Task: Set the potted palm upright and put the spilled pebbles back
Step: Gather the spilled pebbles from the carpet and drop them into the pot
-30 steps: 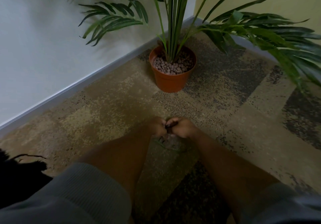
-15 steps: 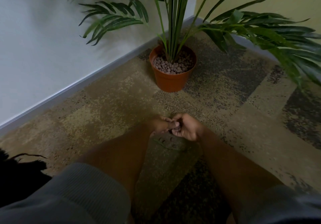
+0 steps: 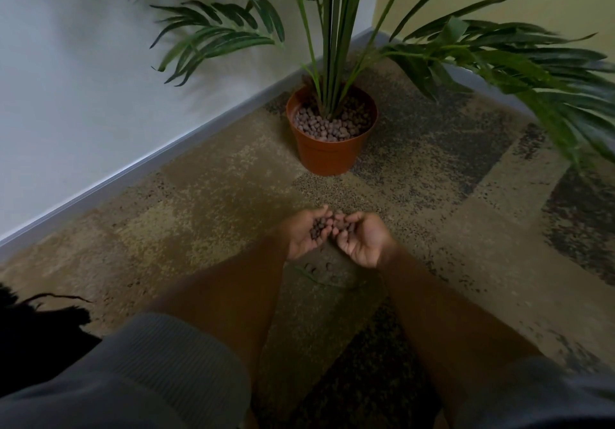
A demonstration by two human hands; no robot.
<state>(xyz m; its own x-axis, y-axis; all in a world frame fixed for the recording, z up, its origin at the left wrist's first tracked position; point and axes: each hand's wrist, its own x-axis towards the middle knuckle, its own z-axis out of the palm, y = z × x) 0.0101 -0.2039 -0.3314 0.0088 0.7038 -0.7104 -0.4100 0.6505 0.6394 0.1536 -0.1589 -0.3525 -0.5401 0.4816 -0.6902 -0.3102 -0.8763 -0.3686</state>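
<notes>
The palm (image 3: pixel 332 46) stands upright in its orange pot (image 3: pixel 327 157) in the corner, with brown pebbles (image 3: pixel 332 126) filling the top of the pot. In front of the pot, above the carpet, my left hand (image 3: pixel 304 237) and my right hand (image 3: pixel 361 244) are side by side, palms up and cupped. Each cups a small heap of brown pebbles (image 3: pixel 318 227), fingers curled round them. A few loose pebbles (image 3: pixel 328 265) lie on the carpet just below my hands, beside a thin green leaf (image 3: pixel 309 275).
A white wall with a grey skirting board (image 3: pixel 133 169) runs along the left. A yellow wall closes the right side of the corner. Long fronds (image 3: pixel 549 72) hang out over the carpet at the right. A dark object (image 3: pixel 33 322) lies at the left edge.
My hands were knuckles-up together on the carpet over the pebbles. They have turned palms up, lifted slightly and moved toward the pot, with pebbles now cupped in them.
</notes>
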